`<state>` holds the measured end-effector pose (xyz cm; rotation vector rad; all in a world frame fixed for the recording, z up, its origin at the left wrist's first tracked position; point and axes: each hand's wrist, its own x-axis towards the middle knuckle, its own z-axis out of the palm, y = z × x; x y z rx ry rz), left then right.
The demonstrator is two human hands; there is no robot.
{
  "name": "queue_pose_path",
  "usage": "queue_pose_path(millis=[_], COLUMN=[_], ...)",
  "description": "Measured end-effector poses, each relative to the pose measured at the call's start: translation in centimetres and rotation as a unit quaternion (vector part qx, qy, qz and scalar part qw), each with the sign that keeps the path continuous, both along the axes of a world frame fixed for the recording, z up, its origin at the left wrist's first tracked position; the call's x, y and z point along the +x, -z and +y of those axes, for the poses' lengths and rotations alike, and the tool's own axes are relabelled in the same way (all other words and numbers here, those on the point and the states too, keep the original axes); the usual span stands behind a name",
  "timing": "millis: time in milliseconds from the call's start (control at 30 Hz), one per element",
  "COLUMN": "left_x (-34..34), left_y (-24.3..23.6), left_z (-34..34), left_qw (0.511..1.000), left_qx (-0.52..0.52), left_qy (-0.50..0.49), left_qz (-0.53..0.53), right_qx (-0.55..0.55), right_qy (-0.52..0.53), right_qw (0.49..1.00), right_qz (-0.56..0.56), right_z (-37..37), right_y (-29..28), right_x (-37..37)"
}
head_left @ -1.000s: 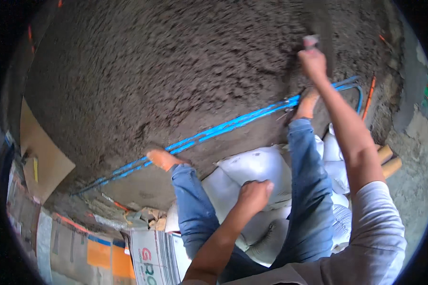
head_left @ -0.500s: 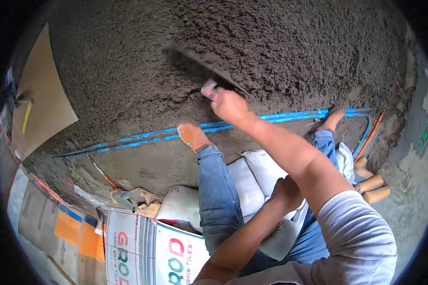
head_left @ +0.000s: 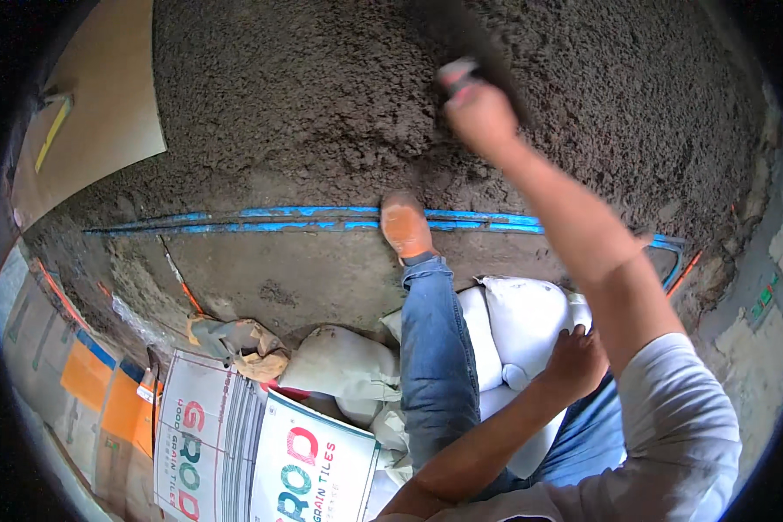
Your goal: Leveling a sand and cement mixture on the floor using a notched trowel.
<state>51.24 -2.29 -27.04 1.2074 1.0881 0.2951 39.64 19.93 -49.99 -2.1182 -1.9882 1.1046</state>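
My right hand [head_left: 481,117] grips the handle of a plastering trowel, its dark blade [head_left: 498,65] blurred by motion against the rough grey-brown mortar [head_left: 304,113]. The arm is stretched far forward. Closer in, my left hand [head_left: 578,361] is closed in front of the white sacks, by my right leg; anything inside its curled fingers is hidden. Two blue pipes [head_left: 313,217] run along the near edge of the rough mortar. My left foot, in an orange-brown shoe [head_left: 406,228], crosses them. My right forearm mostly covers the other foot.
White filled sacks [head_left: 522,322] lie beneath and between my legs. Tile cartons [head_left: 313,461] stand at lower left, beside crumpled brown paper [head_left: 252,348]. A tan board [head_left: 96,113] with a yellow-handled tool [head_left: 54,135] is at far left. Orange conduit [head_left: 685,271] rises at right.
My right hand and the trowel have swept forward and to the right over the mortar. My left hand has shifted right, still closed. The view has moved too.
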Motion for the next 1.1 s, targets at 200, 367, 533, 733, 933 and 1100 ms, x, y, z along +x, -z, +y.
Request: queue_pose_path(millis=[200, 367, 533, 733, 933, 1100], left_x=[-1.2, -0.5, -6.2, -13.4, -15.6, -13.6], left_y=[0.1, -1.4, -2.6, -3.3, -1.8, -1.3], left_z=[0.1, -0.3, 1.3, 4.6, 6.7, 6.3], left_qw=[0.997, 0.996, 0.993, 0.986, 0.965, 0.967], left_qx=[-0.008, -0.042, -0.054, -0.081, -0.095, -0.102], left_qy=[-0.079, -0.083, -0.088, -0.089, -0.139, -0.170], left_qz=[-0.026, -0.017, -0.058, -0.118, -0.201, -0.160], right_qx=[-0.118, -0.057, -0.130, -0.109, -0.099, -0.162], right_qy=[-0.308, -0.082, -0.134, -0.359, -0.267, -0.458], right_qw=[0.944, 0.993, 0.982, 0.927, 0.959, 0.874], right_qz=[0.007, -0.062, 0.013, 0.023, -0.003, 0.017], right_z=[-5.5, -2.7, -7.7, -9.1, -5.6, -10.2], right_y=[-3.3, -2.4, -1.5, -2.4, -1.4, -0.9], right_x=[-5.6, -3.6, -10.8, -18.2, -22.6, -27.6])
